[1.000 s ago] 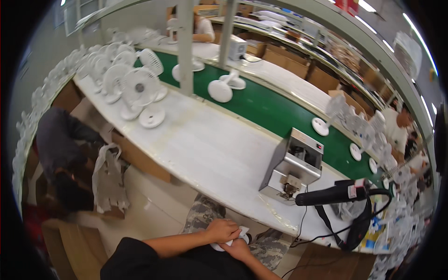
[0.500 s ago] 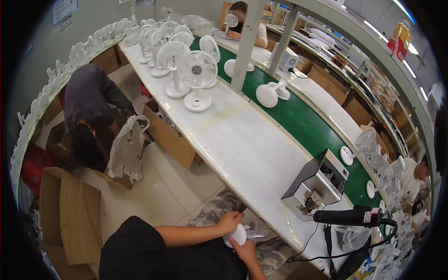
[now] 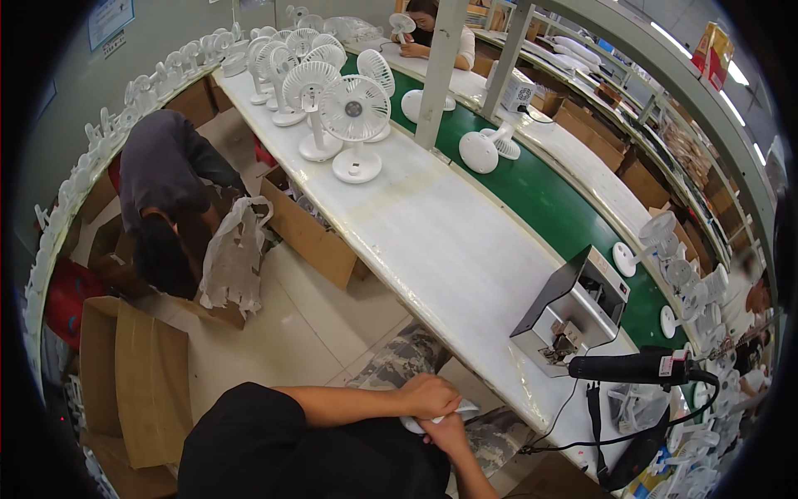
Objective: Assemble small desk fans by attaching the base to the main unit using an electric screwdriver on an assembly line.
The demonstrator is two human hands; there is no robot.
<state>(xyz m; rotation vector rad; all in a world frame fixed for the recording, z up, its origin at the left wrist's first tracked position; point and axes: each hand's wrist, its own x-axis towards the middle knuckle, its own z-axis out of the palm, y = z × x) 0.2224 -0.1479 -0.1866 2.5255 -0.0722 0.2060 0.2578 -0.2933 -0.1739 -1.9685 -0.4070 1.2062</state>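
Observation:
Low over my lap, beside the bench edge, I hold a small white desk fan (image 3: 470, 409) that my hands mostly cover. My left hand (image 3: 431, 396) lies over it from above with its fingers curled round. My right hand (image 3: 445, 432) grips it from below and to the right, the thumb along its side. Only slivers of white plastic show between my fingers, so which part each hand grasps is hidden. On the bench (image 3: 449, 241), a group of finished-looking white fans (image 3: 355, 108) stands upright at the far left end.
A metal-cased device (image 3: 573, 316) and a black-handled power screwdriver (image 3: 628, 368) with a cable occupy the right of the bench. Fans lie on the green conveyor (image 3: 540, 200). Cardboard boxes (image 3: 150, 382) and a bending person (image 3: 170, 191) are at left; another person (image 3: 428, 41) sits far off.
My left hand has moved right and closed over the fan, covering its round base. The fan's grille, visible before, is now mostly hidden. The seated person's held fan has shifted slightly.

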